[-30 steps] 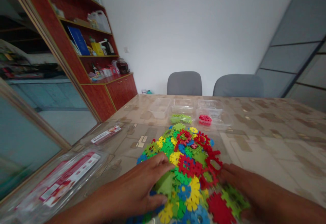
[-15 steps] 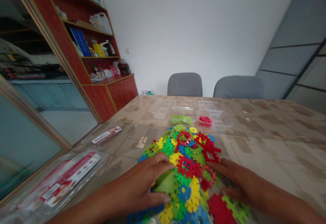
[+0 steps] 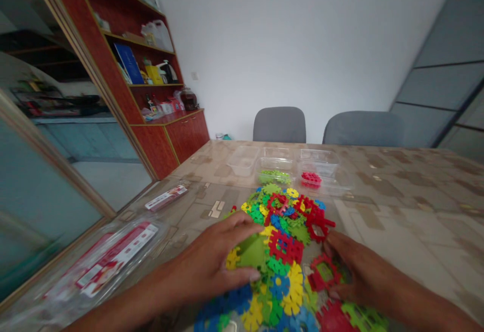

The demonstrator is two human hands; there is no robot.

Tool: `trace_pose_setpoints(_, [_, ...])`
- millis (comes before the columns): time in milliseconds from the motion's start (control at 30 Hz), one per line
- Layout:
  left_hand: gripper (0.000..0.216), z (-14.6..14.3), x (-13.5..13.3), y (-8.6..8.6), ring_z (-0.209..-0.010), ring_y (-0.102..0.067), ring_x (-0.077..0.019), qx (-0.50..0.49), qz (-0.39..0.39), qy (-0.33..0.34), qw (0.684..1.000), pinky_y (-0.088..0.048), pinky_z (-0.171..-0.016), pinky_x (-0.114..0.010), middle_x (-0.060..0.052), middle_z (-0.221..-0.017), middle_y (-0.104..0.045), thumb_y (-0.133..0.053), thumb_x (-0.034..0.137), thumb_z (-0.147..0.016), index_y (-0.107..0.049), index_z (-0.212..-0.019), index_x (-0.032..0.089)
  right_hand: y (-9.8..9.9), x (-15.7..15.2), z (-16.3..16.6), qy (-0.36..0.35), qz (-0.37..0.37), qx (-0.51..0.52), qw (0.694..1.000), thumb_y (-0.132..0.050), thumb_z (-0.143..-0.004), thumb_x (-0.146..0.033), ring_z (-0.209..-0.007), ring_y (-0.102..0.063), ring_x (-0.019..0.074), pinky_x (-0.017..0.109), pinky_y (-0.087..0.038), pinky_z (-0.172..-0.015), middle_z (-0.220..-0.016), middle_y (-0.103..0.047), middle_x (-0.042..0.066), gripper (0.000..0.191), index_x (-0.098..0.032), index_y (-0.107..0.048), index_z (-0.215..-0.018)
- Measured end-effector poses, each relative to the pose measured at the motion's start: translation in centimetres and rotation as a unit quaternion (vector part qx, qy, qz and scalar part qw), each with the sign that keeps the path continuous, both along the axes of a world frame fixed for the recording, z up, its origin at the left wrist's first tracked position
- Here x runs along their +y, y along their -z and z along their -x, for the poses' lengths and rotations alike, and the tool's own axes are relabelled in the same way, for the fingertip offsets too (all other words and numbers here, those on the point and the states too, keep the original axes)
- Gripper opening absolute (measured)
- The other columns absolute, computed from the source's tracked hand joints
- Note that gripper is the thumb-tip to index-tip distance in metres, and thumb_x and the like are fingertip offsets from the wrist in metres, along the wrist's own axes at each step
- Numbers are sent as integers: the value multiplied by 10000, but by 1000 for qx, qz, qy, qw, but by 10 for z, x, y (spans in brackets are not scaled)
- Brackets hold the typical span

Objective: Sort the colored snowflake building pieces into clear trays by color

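Observation:
A pile of colourful interlocking plastic building pieces lies on the table in front of me. My left hand (image 3: 232, 254) rests over its left side, thumb and fingers apart around a light green piece (image 3: 252, 252). My right hand (image 3: 350, 269) is at the right side, its thumb and fingers curled around the edge of a red square building piece (image 3: 319, 271); part of the grip is hidden. Between the hands lie a red grid piece (image 3: 285, 246), yellow flower-shaped pieces (image 3: 294, 289) and a blue one (image 3: 280, 286). A larger red piece (image 3: 335, 317) sits below my right hand.
Behind the pile stand clear plastic boxes, one with light green pieces (image 3: 275, 176), one with pinkish-red pieces (image 3: 311, 180), and a clear box (image 3: 242, 160) at their left. Labelled clear packages (image 3: 119, 256) lie at the left. Two grey chairs (image 3: 279, 124) stand beyond the table.
The red square piece has shifted right and towards me with my right hand, leaving a gap beside the red grid piece. My left hand stays over the pile. The view has turned slightly left.

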State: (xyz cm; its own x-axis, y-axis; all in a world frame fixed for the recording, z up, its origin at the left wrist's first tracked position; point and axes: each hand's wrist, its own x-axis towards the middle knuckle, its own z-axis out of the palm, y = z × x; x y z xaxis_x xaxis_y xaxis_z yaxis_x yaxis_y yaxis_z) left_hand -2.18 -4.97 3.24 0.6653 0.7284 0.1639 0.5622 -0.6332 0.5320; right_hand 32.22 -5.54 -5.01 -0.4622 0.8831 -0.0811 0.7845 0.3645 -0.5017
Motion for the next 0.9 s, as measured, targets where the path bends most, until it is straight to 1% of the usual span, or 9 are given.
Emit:
trace_pose_setpoints(67, [500, 1, 6, -2, -1140, -550, -275, -33, -22, -40, 998, -467, -964, -423, -87, -1264, -559, -667, 309, -837, -530, -1313, 242, 4, 1, -1, -11, -5, -4, 1000, -727, -735, -382, -1152, -588, 378, 503, -483, -987, -1311, -609, 179, 634, -141, -581, -1304])
trace_pose_setpoints(200, [440, 2, 15, -1, -1035, -579, -237, -53, -19, -68, 996, -486, -892, -394, -76, -1163, -584, -637, 318, -848, -554, -1271, 230, 9, 4, -5, -3, -24, -17, 1000, -751, -728, -432, -1342, -417, 403, 532, -359, -1107, -1503, -420, 188, 833, -142, -447, -1447])
trace_pose_setpoints(300, [446, 2, 18, 2, -1045, -575, -237, -48, -18, -60, 997, -479, -898, -385, -72, -1170, -585, -653, 333, -840, -560, -1266, 241, -3, 3, -3, -1, -42, -3, 999, -736, -751, -396, -1297, -479, 393, 515, -411, -1072, -1447, -508, 145, 690, -208, -534, -1383])
trace_pose_setpoints(400, [428, 3, 20, 4, -1028, -581, -229, -61, -30, -63, 996, -479, -894, -369, -73, -1151, -590, -646, 331, -848, -572, -1256, 227, -20, 3, 3, -22, -38, 53, 998, -709, -776, -331, -1109, -624, 329, 437, -513, -946, -1218, -675, 89, 405, -243, -660, -1168])
trace_pose_setpoints(467, [412, 3, 22, 5, -1013, -585, -225, -66, -35, -64, 995, -482, -886, -362, -72, -1137, -598, -635, 328, -855, -577, -1250, 224, -24, 4, 6, -28, -19, 77, 996, -712, -758, -301, -933, -673, 289, 386, -558, -810, -1039, -722, 67, 266, -230, -682, -1013])
trace_pose_setpoints(567, [416, 2, 22, 6, -1040, -581, -228, -55, -39, -60, 996, -477, -902, -365, -68, -1156, -596, -645, 332, -851, -574, -1249, 234, -18, 8, 5, -39, 16, 102, 994, -709, -726, -256, -892, -677, 287, 374, -562, -775, -968, -735, 46, 273, -232, -673, -995])
trace_pose_setpoints(700, [419, 1, 21, 10, -1065, -579, -237, -45, -30, -48, 997, -475, -912, -377, -68, -1168, -589, -645, 331, -848, -568, -1249, 238, -18, 10, -1, -31, 25, 147, 988, -724, -715, -266, -1095, -621, 326, 418, -503, -932, -1176, -695, 58, 502, -258, -619, -1206])
trace_pose_setpoints(800, [426, 1, 21, 12, -1079, -577, -246, -41, -27, -43, 998, -477, -920, -393, -70, -1180, -586, -645, 332, -844, -562, -1252, 241, -34, 11, -7, -31, 22, 156, 987, -678, -802, -343, -1042, -630, 302, 367, -511, -877, -1090, -711, 53, 304, -255, -670, -1094])
trace_pose_setpoints(900, [435, 1, 21, 14, -1098, -570, -248, -34, -27, -41, 998, -472, -941, -405, -67, -1201, -579, -648, 335, -847, -557, -1264, 250, -47, 10, -17, -30, 26, 132, 990, -620, -853, -320, -761, -639, 210, 277, -498, -671, -833, -696, 17, 108, -228, -676, -864])
